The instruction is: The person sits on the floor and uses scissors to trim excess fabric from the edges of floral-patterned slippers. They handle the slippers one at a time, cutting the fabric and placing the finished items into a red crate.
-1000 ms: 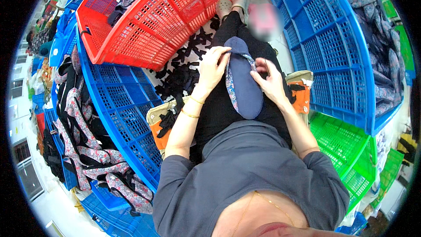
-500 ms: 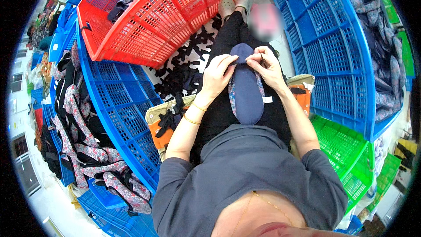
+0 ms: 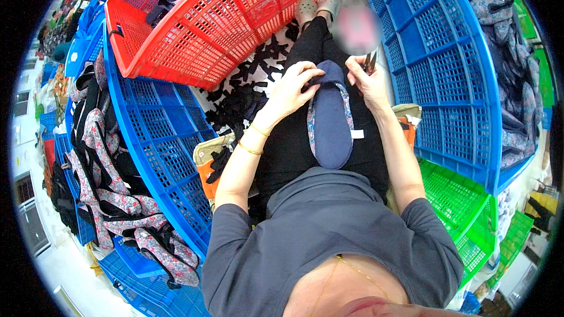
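Note:
A navy slipper (image 3: 331, 132) with floral-patterned sides and a small white tag lies lengthwise over my lap, its sole side or inside facing up; I cannot tell which. My left hand (image 3: 295, 89) is closed on the slipper's far end, thumb and fingers pinching its edge. Just right of that end, apart from the slipper, my right hand (image 3: 369, 85) is closed round a small dark pair of thread snips (image 3: 370, 63), tips pointing away from me.
Ahead stands a red basket (image 3: 205, 29). Blue baskets flank me, left (image 3: 161, 123) and right (image 3: 437, 64), the outer ones holding floral slippers (image 3: 114, 199). Green baskets (image 3: 452, 194) sit at lower right. Black fabric scraps (image 3: 238, 105) litter the floor. A pink blurred patch (image 3: 357, 26) lies beyond my knees.
My right hand has moved away from the slipper's far end, to the right and slightly farther off, and the snips now show. My left hand still grips the slipper.

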